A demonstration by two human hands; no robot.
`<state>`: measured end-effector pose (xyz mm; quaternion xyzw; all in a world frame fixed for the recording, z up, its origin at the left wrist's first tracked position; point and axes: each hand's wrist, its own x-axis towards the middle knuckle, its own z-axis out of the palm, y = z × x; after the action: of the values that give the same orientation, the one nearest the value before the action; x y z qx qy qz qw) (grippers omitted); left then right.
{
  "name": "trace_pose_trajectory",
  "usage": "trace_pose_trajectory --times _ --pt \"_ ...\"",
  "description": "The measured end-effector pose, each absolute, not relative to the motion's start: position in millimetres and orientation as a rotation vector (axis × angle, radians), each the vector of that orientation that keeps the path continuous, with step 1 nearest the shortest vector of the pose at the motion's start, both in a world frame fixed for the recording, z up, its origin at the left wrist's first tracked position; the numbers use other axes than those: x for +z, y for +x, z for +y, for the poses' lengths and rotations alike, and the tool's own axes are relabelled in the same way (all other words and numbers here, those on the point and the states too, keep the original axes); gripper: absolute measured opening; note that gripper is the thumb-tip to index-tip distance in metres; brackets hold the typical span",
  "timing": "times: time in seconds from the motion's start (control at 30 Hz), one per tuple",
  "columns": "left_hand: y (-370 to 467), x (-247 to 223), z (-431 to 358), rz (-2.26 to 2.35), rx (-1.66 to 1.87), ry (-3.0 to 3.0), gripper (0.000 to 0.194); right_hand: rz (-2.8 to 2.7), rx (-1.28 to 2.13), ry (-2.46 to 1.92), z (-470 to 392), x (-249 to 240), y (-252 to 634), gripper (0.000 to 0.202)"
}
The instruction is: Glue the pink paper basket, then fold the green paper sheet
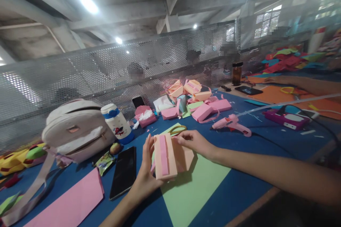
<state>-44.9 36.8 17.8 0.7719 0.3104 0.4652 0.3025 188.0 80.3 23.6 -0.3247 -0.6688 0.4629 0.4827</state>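
Observation:
A peach paper box [170, 161] with a pink strip down its front is held up between my hands over a light green sheet [197, 191]. My left hand [147, 170] wraps round its left side, thumb low and fingers behind. My right hand [195, 143] is closed at the upper right edge of the box, its fingertips pressed together on the peach paper. Just behind the box lie scissors with olive-yellow handles [178, 129], partly hidden by it.
Left stand a pale backpack [77, 131], a bottle [117, 124] and a black phone [123, 172], with pink sheets [71, 198] in front. Behind is a pile of peach and pink paper boxes [201, 110]. A pink glue gun [231, 123] lies right. A co-worker's arm [306, 85] reaches over orange sheets.

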Motion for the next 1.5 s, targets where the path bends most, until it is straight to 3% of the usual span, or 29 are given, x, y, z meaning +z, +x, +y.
trace_pose_trajectory --times 0.93,1.3,1.5 --pt "-41.6 15.2 36.6 0.859 1.242 1.974 0.126 -1.648 1.041 -0.839 82.3 20.9 187.5 0.039" --pt "-40.2 16.9 37.7 0.810 1.283 1.928 0.125 -1.742 0.714 -0.833 80.8 29.8 192.3 0.016" --pt "-40.6 19.7 40.5 0.773 1.260 1.574 0.122 -1.817 0.680 -0.816 79.0 28.3 190.3 0.008"
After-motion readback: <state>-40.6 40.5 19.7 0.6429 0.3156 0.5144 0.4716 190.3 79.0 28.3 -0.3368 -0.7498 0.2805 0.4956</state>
